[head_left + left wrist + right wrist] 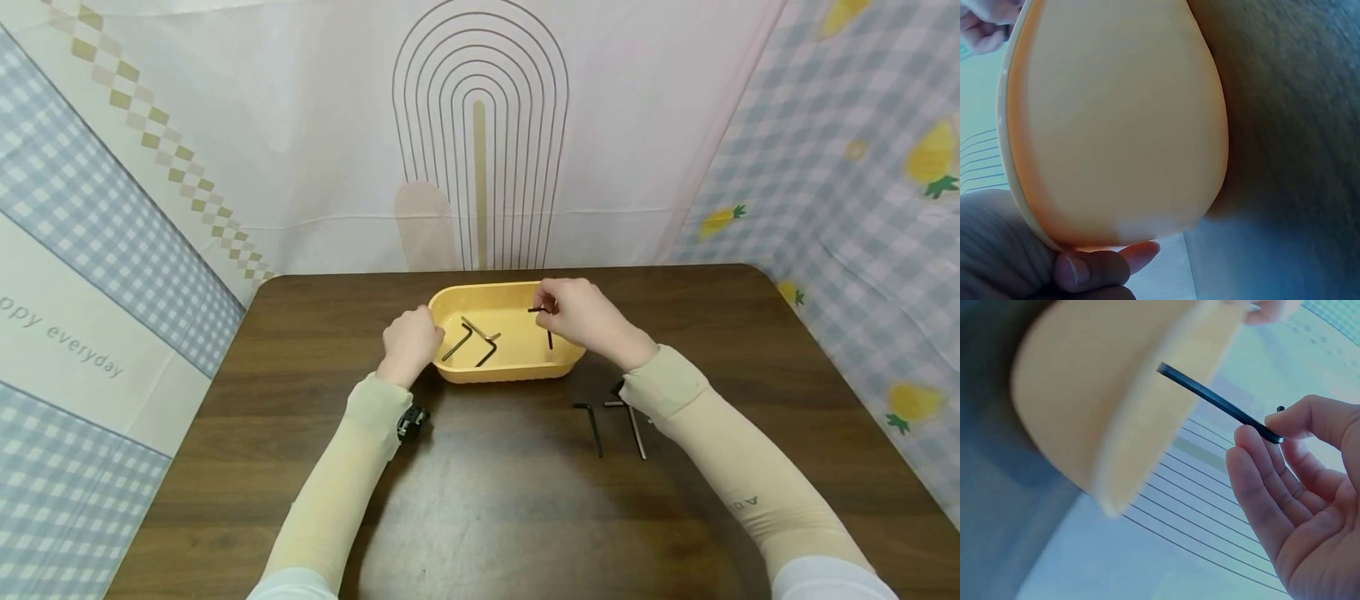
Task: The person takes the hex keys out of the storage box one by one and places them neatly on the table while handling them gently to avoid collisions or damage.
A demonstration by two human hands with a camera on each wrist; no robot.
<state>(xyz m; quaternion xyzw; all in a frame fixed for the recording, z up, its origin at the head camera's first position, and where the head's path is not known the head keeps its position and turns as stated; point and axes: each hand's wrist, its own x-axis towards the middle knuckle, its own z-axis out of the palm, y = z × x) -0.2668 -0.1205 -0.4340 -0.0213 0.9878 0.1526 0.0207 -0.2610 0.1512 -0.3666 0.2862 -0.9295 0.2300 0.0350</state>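
Observation:
My left hand (411, 340) grips the left end of a yellow plastic tray (517, 375), its fingers bent at the rim. In the left wrist view, the tray's outer wall (1129, 125) fills the middle. Over the tray's right end, my right hand (588, 317) pinches a black hex key (1216, 402) near its bend between thumb and fingertips. The key's long arm points down toward the tray floor. Several other hex keys (457, 343) lie inside, toward the left end, some crossing each other.
On the brown table (480, 517), in front of the tray's right end, lie a black hex key (595, 432) and a silver one (637, 433). My right sleeve partly hides the pieces beside them. A patterned cloth (330, 125) hangs behind the table.

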